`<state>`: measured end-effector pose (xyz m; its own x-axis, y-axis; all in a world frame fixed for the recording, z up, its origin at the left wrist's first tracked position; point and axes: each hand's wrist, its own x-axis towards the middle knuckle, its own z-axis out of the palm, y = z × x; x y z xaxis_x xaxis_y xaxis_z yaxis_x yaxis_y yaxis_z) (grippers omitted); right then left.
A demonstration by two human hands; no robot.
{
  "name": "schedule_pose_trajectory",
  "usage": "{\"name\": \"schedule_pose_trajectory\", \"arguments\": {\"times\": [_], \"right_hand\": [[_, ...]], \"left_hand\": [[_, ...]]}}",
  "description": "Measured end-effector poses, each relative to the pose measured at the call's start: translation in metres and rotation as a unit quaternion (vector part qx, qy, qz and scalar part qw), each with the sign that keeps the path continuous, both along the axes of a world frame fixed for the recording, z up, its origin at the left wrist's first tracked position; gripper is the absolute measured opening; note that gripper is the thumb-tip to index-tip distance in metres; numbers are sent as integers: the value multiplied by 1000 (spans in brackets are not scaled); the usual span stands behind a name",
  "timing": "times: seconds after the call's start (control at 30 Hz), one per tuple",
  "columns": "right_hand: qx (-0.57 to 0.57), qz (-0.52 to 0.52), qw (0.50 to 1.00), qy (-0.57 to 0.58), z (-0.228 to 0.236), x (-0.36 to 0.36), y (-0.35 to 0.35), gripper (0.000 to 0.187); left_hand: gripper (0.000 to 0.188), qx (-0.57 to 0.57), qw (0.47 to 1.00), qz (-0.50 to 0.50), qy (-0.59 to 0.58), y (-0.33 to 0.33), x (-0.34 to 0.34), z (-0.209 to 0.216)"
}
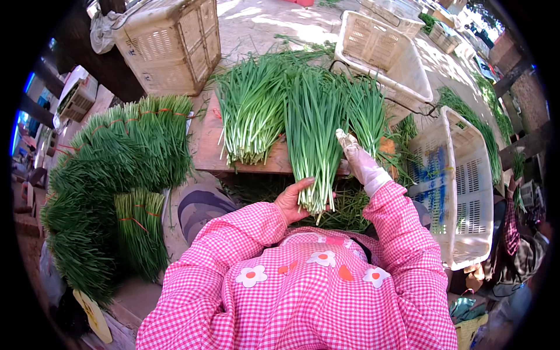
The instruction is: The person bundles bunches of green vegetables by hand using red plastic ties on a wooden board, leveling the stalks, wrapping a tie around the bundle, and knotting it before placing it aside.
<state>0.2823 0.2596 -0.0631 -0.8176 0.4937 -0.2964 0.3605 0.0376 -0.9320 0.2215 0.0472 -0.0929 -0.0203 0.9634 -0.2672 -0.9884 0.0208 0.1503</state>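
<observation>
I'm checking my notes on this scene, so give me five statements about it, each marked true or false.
1. The left hand holds the pale ends of a green bundle. True.
2. The right hand wears a black glove. False: its glove is whitish.
3. Another green bunch lies on the board, left of the held bundle. True.
4. The short upright bundles at the left are tied in blue. False: they are tied in red.
5. Both sleeves are pink-and-white checked. True.
</observation>
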Motion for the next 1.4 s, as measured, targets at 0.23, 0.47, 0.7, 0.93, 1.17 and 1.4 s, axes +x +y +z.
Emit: {"name": "schedule_pose_trajectory", "arguments": {"times": [0.23,0.47,0.7,0.93,1.17,1.4], "right_hand": [[-309,-65,947,-53,23,72,-51,63],[-421,-33,906,27,13,67,-77,38],[-456,-42,889,4,10,72,-67,31],[-343,16,939,15,-3,64,-81,35],[-402,-12,915,-17,13,74,-68,32],[-527,-41,849,11,3,65,-91,26]], "left_hand": [[45,-17,997,-7,71,7,3,3],[47,5,972,-87,219,-1,-9,23],[44,-64,986,-90,123,-12,-22,3],[29,-122,972,-58,193,-8,-16,2],[31,-132,977,-81,147,-18,-31,-7],[26,-124,980,-59,147,-13,-19,2]]}}
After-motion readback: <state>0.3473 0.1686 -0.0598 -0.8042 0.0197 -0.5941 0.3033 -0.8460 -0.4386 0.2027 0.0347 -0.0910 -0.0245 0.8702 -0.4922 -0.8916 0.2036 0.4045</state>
